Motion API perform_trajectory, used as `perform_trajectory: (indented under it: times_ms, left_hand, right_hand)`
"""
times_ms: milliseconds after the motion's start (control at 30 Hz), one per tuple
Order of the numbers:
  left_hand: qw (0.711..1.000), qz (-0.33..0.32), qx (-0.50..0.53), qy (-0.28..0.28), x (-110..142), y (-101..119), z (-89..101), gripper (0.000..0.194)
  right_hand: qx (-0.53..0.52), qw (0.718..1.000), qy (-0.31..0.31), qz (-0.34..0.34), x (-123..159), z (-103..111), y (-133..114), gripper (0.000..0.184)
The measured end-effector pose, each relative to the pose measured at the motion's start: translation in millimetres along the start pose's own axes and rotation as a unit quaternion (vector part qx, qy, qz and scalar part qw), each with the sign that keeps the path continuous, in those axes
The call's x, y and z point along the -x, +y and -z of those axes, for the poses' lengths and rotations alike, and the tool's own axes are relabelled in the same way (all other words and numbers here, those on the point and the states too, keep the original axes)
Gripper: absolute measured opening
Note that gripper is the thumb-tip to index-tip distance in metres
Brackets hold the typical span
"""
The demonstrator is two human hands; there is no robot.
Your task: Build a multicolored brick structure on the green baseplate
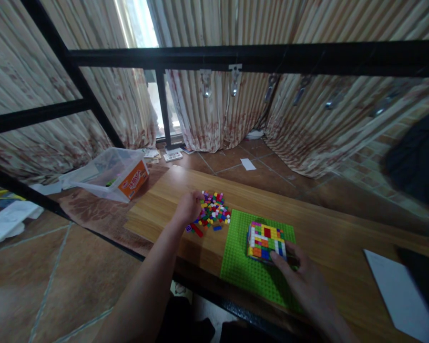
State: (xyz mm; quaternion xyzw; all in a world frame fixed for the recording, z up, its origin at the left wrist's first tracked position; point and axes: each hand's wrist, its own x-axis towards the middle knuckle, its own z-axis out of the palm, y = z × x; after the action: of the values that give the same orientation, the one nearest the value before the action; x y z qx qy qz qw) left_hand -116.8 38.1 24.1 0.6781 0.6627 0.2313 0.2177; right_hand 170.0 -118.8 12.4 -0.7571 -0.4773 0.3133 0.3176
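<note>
A block built of many-coloured toy bricks (266, 243) stands on a green baseplate (236, 257). My right hand (303, 271) grips its right side, thumb at the near edge and fingers at the far right corner. To the left of the baseplate lies a loose pile of small toy bricks (214, 209). My left hand (190, 207) is at the pile's left edge with its fingers curled together. Whatever those fingertips pinch, if anything, is hidden behind the hand.
The wooden table (329, 233) carries a white sheet (396, 290) and a dark flat object (422, 271) at the right. A clear plastic bin (103, 183) with an orange label stands on a brown mat at left. Black metal bars (214, 57) cross before the curtains.
</note>
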Motion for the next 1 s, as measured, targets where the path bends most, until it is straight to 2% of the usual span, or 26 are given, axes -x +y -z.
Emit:
perform_trajectory:
  times_ms: [233,467,633,733,1000]
  left_hand:
    - [0.999,-0.021,-0.022,-0.015,-0.3,1.0,2.5,0.032]
    - [0.999,-0.032,-0.038,-0.017,0.4,1.1,1.0,0.022]
    - [0.997,-0.019,-0.077,0.000,2.9,7.0,-1.2,0.030]
    - [0.995,-0.035,-0.098,-0.001,3.8,11.2,-3.0,0.036]
    - [0.987,-0.087,-0.134,0.001,4.0,13.7,-7.5,0.030]
  right_hand:
    - [0.010,1.000,0.015,0.010,0.3,-1.8,0.6,0.072]
    - [0.005,1.000,-0.003,0.020,1.9,-1.0,-2.8,0.073]
    - [-0.005,1.000,-0.011,0.021,2.2,-1.7,-2.7,0.074]
    - [-0.002,1.000,0.001,0.027,1.8,-2.6,-1.0,0.074]
    - [0.000,0.999,-0.002,0.033,1.7,-1.2,-0.4,0.071]
